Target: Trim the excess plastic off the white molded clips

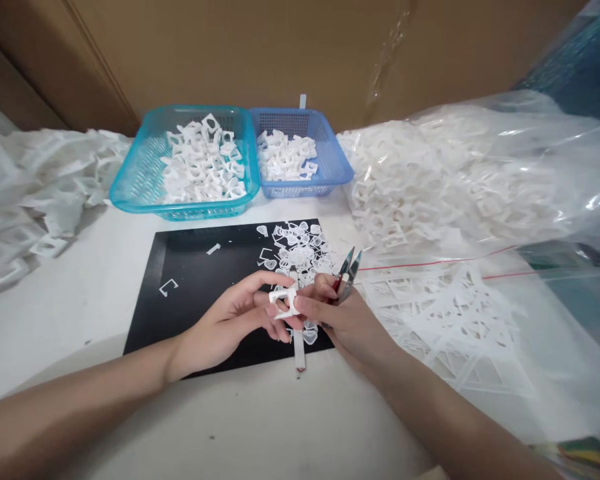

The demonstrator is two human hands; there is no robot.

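While both hands meet over the black mat (195,270), the white frame piece (291,300) is held up between them, above the mat's right half and clear of the bench (180,427). Left hand (240,310): thumb at the piece's left edge, index finger curved over its top; fingers clamped on the piece. Right hand (340,303): thumb against the piece's right side, remaining fingers curled around a pair of snips (353,270), tips pointing away from the person and off the piece; blades slightly apart.

Step in hand (judgement): turning or checking the piece by touch, not cutting, since the blades are nowhere near it. A cut from this pose would call for the left fingers to take the piece alone and the right to bring the snips round, tips clear of the left thumb.

Surroundings: a heap of small white offcuts (305,257) lies on the mat just beyond the hands; a slim pale strip (300,350) runs beneath them and over the mat's near edge, purpose unclear. Behind, a teal basket (125,193) and a blue basket (347,173) stand side by side, both holding white pieces. To the right, a clear plastic bag (455,180) of similar pieces; nearer, flat white lattices (440,320).
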